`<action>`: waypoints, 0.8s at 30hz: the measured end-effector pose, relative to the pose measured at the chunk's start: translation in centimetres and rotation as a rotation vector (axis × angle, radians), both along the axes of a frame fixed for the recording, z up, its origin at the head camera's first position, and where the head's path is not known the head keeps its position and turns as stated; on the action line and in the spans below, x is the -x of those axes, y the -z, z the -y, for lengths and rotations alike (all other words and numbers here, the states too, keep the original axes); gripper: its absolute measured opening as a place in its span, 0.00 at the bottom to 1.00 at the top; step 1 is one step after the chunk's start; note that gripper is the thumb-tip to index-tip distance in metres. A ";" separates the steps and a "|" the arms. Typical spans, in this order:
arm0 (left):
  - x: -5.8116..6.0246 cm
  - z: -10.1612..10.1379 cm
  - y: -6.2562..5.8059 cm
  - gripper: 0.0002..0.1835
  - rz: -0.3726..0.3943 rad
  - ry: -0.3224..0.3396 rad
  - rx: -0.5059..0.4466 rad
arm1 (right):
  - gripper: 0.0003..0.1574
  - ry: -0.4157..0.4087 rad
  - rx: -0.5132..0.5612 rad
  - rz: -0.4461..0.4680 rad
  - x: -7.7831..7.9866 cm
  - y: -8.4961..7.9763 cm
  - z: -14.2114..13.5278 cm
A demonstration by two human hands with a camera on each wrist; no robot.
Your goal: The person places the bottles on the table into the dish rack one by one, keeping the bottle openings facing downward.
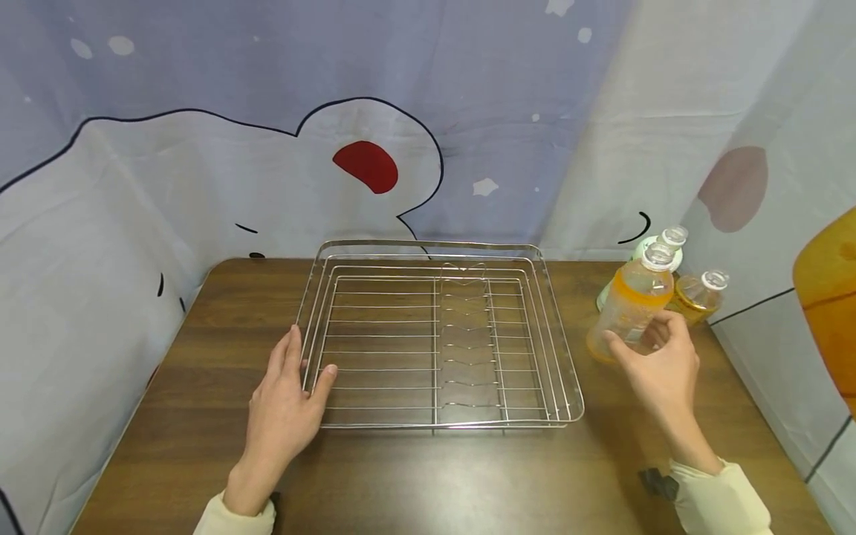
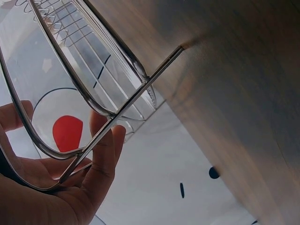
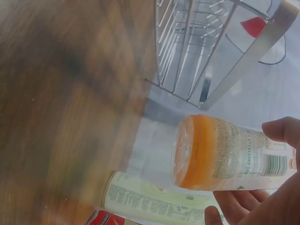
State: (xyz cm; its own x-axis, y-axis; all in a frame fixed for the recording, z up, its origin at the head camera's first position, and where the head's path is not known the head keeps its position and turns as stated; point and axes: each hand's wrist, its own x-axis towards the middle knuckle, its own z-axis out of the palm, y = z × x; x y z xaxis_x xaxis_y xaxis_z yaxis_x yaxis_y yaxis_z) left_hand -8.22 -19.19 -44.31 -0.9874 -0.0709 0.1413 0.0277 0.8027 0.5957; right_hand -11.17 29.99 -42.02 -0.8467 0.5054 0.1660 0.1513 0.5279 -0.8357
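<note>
Cream sleeves point(image 1: 722, 501) come in at the near side, above a brown wooden table point(image 1: 414, 483). A dark strap point(image 1: 658, 483) shows beside the right wrist.

The left hand point(image 1: 284, 409) is at the near left corner of the rack point(image 1: 441, 426). Its thumb reaches over the rim while the fingers lie along the outside; the left wrist view shows them bent around the wires, so the hand is partly closed, with the rim in its grip.

At the other side, the right hand point(image 1: 662, 371) pinches the orange-banded bottle point(image 1: 625, 312) between thumb and curled fingers, parted only by its width. The bottle is to the right of the rack and apart from it, leaning a little, cap end up. In the right wrist view its base is clear of the table, and a barcode shows on its printed label.

The rack itself lies on the table, a shallow frame of shiny wire with a strip of wavy wires right of its middle. Just behind the held bottle are a pale green bottle point(image 3: 150, 199) and, farther right, an amber bottle point(image 1: 698, 297).

Beyond the table hangs a blue and whitish cloth point(image 1: 508, 134), printed with black outlines, pale stars and a red patch.
</note>
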 end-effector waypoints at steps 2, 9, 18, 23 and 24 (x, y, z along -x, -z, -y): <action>0.0 0.0 0.0 0.47 -0.010 -0.003 -0.001 | 0.45 -0.016 -0.007 -0.012 0.1 -0.1 0.2; 0.0 0.1 0.1 0.47 -0.023 -0.007 -0.004 | 0.42 -0.051 -0.035 -0.075 0.9 -0.2 0.4; 0.0 0.1 0.0 0.47 0.005 -0.006 0.001 | 0.41 -0.227 -0.159 -0.309 2.9 -1.6 0.0; 0.0 0.0 0.0 0.47 0.004 -0.011 -0.003 | 0.42 -0.264 -0.235 -0.321 3.9 -2.4 -0.1; 0.0 0.0 0.0 0.47 0.000 -0.010 -0.002 | 0.42 -0.270 -0.258 -0.322 4.0 -2.5 -0.2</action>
